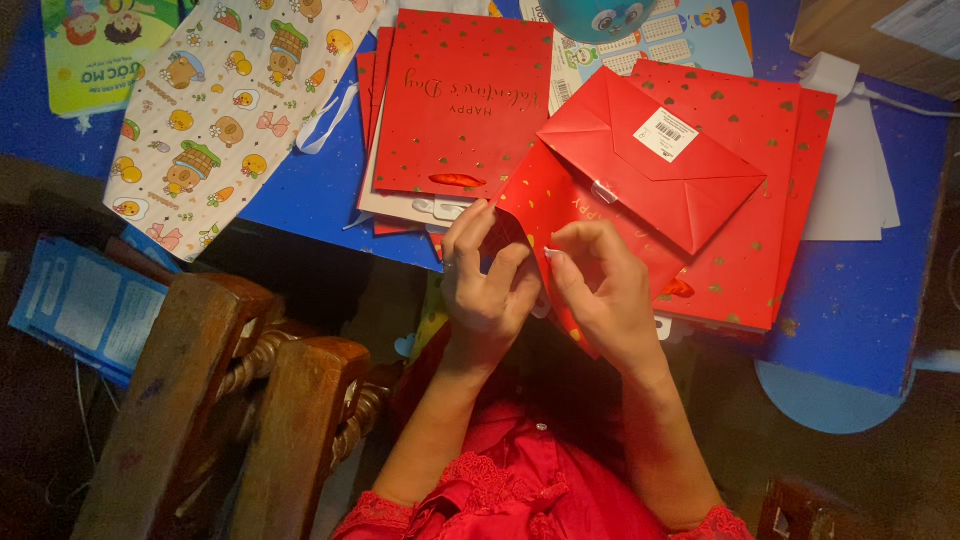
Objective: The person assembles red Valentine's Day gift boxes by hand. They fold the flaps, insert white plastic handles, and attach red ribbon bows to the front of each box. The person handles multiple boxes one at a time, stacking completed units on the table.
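Both hands work at the near edge of a folded red paper gift bag [640, 170] that lies flat, bottom flap up, with a white sticker on it. My left hand [485, 280] pinches the bag's lower left corner with thumb and fingers. My right hand [600, 290] grips the same edge just to the right, fingers curled on the paper. The bag rests on a stack of similar red bags with gold hearts [760, 210].
Another pile of red bags [460, 100] lies left of centre on the blue table [300, 190]. A cream cartoon-print bag [220, 100] is at far left. White paper [850, 180] and a cardboard box [880, 35] sit at right. Wooden chair parts [230, 400] stand below left.
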Demonstrator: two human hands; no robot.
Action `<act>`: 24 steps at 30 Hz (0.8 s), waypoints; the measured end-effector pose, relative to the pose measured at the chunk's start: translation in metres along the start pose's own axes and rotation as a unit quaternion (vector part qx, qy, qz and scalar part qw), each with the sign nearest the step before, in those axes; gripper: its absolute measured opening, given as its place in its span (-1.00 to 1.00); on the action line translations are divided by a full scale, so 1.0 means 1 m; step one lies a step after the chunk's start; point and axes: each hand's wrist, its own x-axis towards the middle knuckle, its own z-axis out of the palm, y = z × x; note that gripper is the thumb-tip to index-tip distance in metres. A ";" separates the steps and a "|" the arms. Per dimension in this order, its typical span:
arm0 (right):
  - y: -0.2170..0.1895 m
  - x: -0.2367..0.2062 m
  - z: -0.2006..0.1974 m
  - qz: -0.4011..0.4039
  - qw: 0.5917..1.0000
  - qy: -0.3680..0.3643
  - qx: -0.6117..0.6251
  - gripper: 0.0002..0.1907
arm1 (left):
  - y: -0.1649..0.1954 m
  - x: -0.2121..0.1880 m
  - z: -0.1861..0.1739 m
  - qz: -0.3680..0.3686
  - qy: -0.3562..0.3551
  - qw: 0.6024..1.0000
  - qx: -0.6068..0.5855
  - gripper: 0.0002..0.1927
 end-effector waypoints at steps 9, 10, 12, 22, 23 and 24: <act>-0.007 -0.003 0.003 -0.166 0.969 0.069 -0.168 -0.76 | 0.003 0.004 -0.001 0.001 -0.034 0.999 0.013 -0.82; -0.008 -0.003 0.004 -0.182 0.964 0.076 -0.176 -0.77 | 0.002 0.004 -0.001 0.002 -0.034 0.999 0.013 -0.82; -0.009 -0.002 0.005 -0.213 0.953 0.090 -0.194 -0.80 | 0.002 0.003 0.000 0.002 -0.033 0.999 0.014 -0.82; -0.007 0.002 0.006 -0.137 0.972 0.083 -0.173 -0.93 | -0.001 -0.002 0.008 0.011 -0.001 0.999 0.035 -0.78; -0.005 0.002 0.006 -0.115 0.978 0.073 -0.159 -0.92 | -0.001 -0.002 0.008 0.013 0.000 0.999 0.039 -0.78; -0.004 0.003 0.005 -0.092 0.983 0.063 -0.145 -0.92 | -0.002 -0.002 0.009 0.014 0.001 0.999 0.036 -0.77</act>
